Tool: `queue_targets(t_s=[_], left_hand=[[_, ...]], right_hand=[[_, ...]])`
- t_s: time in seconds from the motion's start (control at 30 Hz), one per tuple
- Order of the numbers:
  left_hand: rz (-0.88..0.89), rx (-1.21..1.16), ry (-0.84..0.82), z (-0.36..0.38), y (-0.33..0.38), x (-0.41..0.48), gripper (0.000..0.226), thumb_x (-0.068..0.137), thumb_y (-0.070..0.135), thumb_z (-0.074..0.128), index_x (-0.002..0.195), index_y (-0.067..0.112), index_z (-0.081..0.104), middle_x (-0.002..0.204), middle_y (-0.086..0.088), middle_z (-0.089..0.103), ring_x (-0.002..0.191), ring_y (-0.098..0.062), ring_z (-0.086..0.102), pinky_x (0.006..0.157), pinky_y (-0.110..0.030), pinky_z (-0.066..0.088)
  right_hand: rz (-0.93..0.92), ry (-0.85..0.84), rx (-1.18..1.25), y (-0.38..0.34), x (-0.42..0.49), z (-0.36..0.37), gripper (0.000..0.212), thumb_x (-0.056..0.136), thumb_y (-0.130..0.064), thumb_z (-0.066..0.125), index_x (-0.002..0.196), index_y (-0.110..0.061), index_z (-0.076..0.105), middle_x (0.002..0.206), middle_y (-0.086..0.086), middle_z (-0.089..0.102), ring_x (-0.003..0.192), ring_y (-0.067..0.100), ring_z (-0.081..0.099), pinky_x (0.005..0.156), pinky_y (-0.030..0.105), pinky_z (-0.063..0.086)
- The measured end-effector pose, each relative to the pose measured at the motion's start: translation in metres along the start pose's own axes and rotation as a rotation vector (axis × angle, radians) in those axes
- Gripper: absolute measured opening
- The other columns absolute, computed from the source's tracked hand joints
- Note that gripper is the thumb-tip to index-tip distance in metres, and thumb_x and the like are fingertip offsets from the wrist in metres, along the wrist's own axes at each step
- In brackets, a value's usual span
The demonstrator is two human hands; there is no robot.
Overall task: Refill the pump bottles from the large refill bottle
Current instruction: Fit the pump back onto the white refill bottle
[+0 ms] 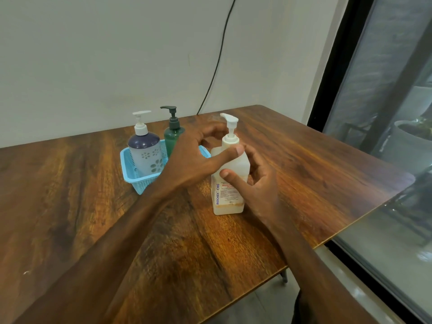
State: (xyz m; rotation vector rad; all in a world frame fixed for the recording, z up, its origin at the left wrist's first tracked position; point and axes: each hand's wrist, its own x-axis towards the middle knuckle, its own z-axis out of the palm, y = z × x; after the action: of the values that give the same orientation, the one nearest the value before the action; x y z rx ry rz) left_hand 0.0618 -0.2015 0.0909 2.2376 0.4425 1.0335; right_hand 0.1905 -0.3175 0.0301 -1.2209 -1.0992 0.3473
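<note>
A large translucent refill bottle (228, 195) with a white pump head and a printed label stands upright on the wooden table (70, 206). My right hand (254, 183) grips its body from the right, thumb across the front. My left hand (198, 157) reaches over from the left, its thumb lying on the bottle's shoulder and its fingers curled near the pump collar. Behind, a blue-topped white pump bottle (146, 153) and a dark green pump bottle (173, 134) stand upright in a light blue basket (131, 169).
A black cable (217, 59) hangs down the wall behind the table. The table's right edge (350, 225) runs diagonally beside a dark-framed window (385, 113). Bare wood lies in front of the bottle.
</note>
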Motion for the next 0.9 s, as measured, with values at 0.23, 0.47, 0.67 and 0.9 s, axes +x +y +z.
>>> queue_targets(t_s=[0.23,0.47,0.67,0.9], left_hand=[[-0.014,-0.018,0.130,0.005,0.008,0.000,0.037,0.073,0.051,0.089,0.098,0.041,0.063,0.089,0.025,0.068,0.085,0.017,0.064,0.069,-0.003,0.048],[0.010,-0.039,-0.074,-0.005,0.002,0.003,0.035,0.094,0.029,0.077,0.127,0.034,0.067,0.111,0.030,0.067,0.097,0.003,0.066,0.078,-0.017,0.057],[-0.027,0.045,0.076,0.005,0.009,-0.001,0.050,0.071,0.066,0.084,0.107,0.039,0.063,0.090,0.030,0.063,0.084,0.020,0.058,0.067,-0.006,0.049],[-0.046,-0.081,0.046,0.004,0.005,0.004,0.041,0.079,0.035,0.090,0.112,0.025,0.069,0.096,0.015,0.074,0.081,0.006,0.068,0.068,-0.013,0.055]], right_hand=[[-0.005,-0.003,-0.008,0.000,0.000,-0.002,0.064,0.084,-0.031,0.081,0.141,-0.025,0.053,0.129,-0.002,0.067,0.114,0.017,0.068,0.089,0.045,0.061],[0.006,0.005,0.008,0.003,0.000,-0.002,0.064,0.085,-0.034,0.081,0.143,-0.028,0.052,0.131,-0.006,0.067,0.117,0.016,0.067,0.091,0.042,0.061],[-0.001,-0.010,0.002,-0.001,0.000,-0.001,0.062,0.085,-0.028,0.079,0.141,-0.023,0.053,0.132,-0.007,0.066,0.116,0.010,0.067,0.091,0.034,0.060],[-0.007,-0.012,0.065,-0.002,-0.001,-0.002,0.062,0.084,-0.026,0.079,0.140,-0.023,0.054,0.126,0.000,0.069,0.112,0.018,0.070,0.086,0.034,0.061]])
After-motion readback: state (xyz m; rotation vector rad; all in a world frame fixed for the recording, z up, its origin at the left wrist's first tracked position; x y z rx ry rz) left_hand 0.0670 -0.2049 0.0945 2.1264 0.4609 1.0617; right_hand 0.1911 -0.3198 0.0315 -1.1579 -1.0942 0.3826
